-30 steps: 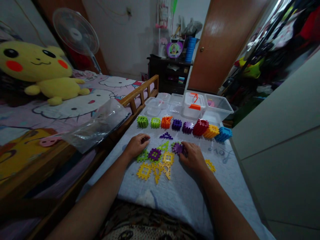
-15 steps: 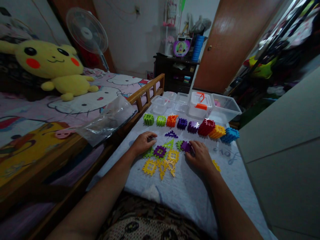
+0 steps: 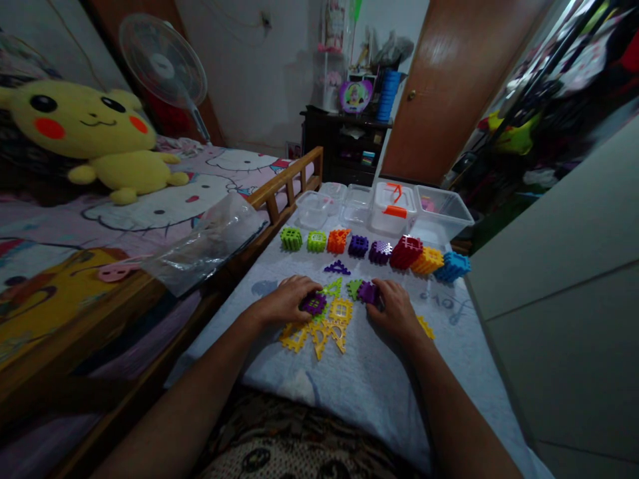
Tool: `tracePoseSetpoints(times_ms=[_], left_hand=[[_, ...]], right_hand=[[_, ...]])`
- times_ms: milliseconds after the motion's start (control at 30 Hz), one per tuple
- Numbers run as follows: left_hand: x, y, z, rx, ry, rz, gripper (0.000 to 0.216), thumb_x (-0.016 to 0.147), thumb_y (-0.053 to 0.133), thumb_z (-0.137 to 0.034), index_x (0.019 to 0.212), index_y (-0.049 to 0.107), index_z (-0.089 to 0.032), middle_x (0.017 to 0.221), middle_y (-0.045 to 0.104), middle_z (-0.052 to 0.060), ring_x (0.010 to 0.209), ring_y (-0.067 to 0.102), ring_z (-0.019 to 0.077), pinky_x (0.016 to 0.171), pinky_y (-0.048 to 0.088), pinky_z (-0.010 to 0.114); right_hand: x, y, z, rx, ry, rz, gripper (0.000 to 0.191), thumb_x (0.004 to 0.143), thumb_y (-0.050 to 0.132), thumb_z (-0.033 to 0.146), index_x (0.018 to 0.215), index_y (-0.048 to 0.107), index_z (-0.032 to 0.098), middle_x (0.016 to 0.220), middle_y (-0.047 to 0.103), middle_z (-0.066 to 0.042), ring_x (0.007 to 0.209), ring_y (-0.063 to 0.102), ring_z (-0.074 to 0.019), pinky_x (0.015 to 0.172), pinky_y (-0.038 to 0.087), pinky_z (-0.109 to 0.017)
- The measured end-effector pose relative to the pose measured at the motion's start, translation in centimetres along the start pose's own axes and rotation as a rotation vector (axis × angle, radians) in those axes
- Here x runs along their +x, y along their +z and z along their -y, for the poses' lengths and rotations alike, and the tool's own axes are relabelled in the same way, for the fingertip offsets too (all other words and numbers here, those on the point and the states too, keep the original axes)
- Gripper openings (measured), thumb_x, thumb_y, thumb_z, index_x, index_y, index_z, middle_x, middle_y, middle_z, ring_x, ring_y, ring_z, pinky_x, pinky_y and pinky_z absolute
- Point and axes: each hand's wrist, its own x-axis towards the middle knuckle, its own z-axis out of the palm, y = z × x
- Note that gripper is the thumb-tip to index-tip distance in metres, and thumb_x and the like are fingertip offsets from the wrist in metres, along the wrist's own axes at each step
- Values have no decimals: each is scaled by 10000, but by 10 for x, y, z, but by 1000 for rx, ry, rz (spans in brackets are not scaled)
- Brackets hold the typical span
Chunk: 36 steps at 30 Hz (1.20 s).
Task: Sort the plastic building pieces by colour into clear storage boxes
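My left hand grips a purple window-shaped building piece by its left edge, thumb below and fingers above. My right hand pinches a solid purple building piece at its right side; a green piece lies against it on the left. Between the hands are a light-green triangular piece and a yellow window piece. Several yellow pieces, some with arched cut-outs, lie nearer to me. Beyond them sits a dark purple triangle.
Sorted stacks, including orange, red and blue, line the cloth-covered table. Behind stand clear containers and a lidded box with orange clips. A wooden bed rail borders the left, a pale cabinet the right.
My left hand has moved down and right onto the purple window piece and closed on its edge. My right hand stays at the solid purple piece. The view has shifted slightly.
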Motion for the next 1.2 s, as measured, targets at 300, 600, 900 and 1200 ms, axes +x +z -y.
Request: tracePoseSetpoints(times_ms=[300,600,900,1200], left_hand=[[3,-1,-8,104,-13,-46,494,700,695,-278,1186,617,-224,1164,626,78,1157,526,287,1046,371,421],[15,3,-13,134,-7,-62,355,760,647,-239,1114,634,-211,1083,656,78,1045,593,255,946,439,364],[10,-3,-6,67,-8,-8,436,765,674,-256,1192,596,-218,1278,581,87,1220,505,271,1063,378,404],[6,-2,-5,100,0,51,503,705,721,-280,1193,603,-248,1191,635,57,1167,521,278,1043,376,427]], right_hand=[[-1,0,-1,-38,14,41,511,780,620,285,1270,569,148,1165,629,-159,1078,536,-331,938,426,-478],[1,-6,-4,27,36,-23,465,769,587,255,1218,600,138,1099,630,-152,1030,578,-299,937,455,-451],[1,-6,-5,61,25,-36,456,771,590,248,1216,591,147,1126,596,-152,1044,572,-292,946,466,-432],[1,-2,2,-34,41,78,456,774,608,289,1208,596,149,1137,596,-158,1078,529,-314,950,421,-450]])
